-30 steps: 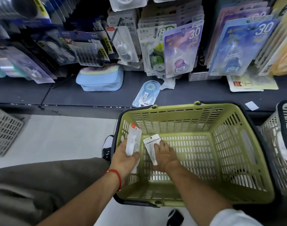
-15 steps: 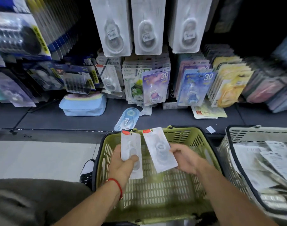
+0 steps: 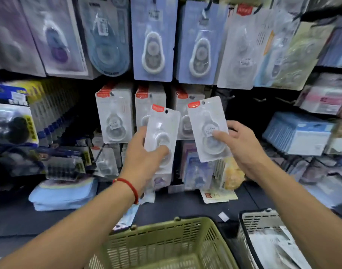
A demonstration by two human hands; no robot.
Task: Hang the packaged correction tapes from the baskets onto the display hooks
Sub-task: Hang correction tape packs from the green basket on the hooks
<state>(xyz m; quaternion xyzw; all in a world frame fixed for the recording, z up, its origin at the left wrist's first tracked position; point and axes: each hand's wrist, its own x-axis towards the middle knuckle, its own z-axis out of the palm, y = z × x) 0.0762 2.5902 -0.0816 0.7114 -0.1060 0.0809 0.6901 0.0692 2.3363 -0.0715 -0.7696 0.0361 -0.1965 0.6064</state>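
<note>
- Correction tape pack [image 3: 162,133]: your left hand [image 3: 141,162] pinches it, thumb covering its lower blister.
- Second pack [image 3: 207,129]: your right hand [image 3: 242,150] pinches its 3 o'clock edge.
- Green basket [image 3: 166,243]: cut off at 6 o'clock.

A light blue pouch [image 3: 63,193] lies on the dark shelf [image 3: 185,208] beside a paper scrap [image 3: 223,216].

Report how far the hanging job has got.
Done: matching white packs already hang on the middle hooks. In hand: the left hand and right hand each hold one pack, raised but not hooked. Left: both packs, plus more in the grey basket.
</note>
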